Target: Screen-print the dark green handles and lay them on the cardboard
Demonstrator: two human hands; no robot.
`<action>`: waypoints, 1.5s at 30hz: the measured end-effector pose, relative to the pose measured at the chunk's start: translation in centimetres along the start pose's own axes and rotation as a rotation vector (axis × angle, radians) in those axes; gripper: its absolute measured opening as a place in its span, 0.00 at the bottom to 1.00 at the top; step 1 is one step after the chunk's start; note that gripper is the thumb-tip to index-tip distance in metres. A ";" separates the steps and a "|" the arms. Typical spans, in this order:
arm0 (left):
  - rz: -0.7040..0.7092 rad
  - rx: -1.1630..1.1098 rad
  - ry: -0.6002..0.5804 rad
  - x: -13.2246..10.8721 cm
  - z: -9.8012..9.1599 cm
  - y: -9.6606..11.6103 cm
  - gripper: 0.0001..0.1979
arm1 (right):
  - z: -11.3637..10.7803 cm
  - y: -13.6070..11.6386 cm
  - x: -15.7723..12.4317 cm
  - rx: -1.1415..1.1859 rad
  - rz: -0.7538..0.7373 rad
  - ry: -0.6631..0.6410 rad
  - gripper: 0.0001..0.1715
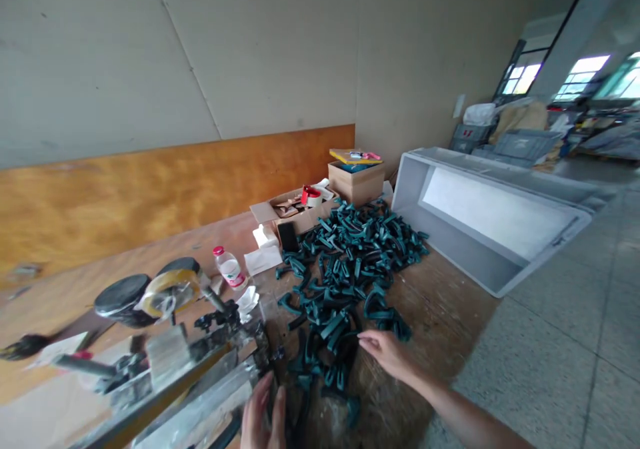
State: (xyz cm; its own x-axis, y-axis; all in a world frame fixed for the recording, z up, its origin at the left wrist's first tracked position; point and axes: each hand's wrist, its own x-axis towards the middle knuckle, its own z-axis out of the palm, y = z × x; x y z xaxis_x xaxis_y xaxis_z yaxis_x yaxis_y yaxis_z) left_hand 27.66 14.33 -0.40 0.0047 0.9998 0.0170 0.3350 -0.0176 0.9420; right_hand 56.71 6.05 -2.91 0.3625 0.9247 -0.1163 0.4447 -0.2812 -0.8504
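A big heap of dark green plastic parts (350, 262) lies on the wooden table (440, 296). My right hand (387, 354) reaches into the near edge of the heap, fingers stretched out toward the parts, holding nothing I can see. My left hand (263, 412) is at the bottom edge, fingers together and wrapped round a dark part next to a metal machine (190, 376).
A tape roll (170, 290) sits on the machine. A water bottle (231, 269), tissues (263, 259), an open cardboard box (295, 212) and a smaller box (356, 179) stand behind the heap. A large grey crate (485, 216) lies tipped at the right. Beyond the table's edge is bare floor.
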 end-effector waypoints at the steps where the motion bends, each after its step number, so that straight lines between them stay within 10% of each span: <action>1: 0.020 0.000 -0.051 1.5 2.1 0.8 0.25 | -2.5 0.4 1.4 0.013 -0.020 0.045 0.24; 8: 0.162 0.122 -0.259 15.6 18.7 7.0 0.27 | -19.7 5.0 19.1 -0.003 -0.118 0.238 0.23; 13: 0.157 0.322 -0.239 26.8 29.2 9.1 0.27 | -26.7 6.1 33.1 -0.112 -0.163 0.256 0.18; 20: 0.035 0.481 -0.119 39.2 36.3 8.9 0.30 | -27.5 7.1 50.4 -0.175 -0.121 0.127 0.21; 26: -0.047 0.533 -0.122 43.3 38.7 6.1 0.33 | -23.8 9.4 61.5 -0.174 -0.062 -0.054 0.20; 32: 0.028 0.504 -0.290 42.4 39.7 6.4 0.26 | -21.5 10.7 62.2 -0.031 -0.087 -0.368 0.19; 45: 0.093 0.588 -0.448 36.4 37.6 11.0 0.33 | -20.5 3.5 50.0 -0.199 -0.205 -0.490 0.31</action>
State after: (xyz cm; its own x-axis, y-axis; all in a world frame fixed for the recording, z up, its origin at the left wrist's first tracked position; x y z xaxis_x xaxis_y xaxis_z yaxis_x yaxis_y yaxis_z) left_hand 66.91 50.56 -2.03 0.3992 0.9011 -0.1690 0.7626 -0.2241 0.6068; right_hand 93.20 46.04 -1.12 -0.1492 0.9632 -0.2234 0.6288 -0.0820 -0.7733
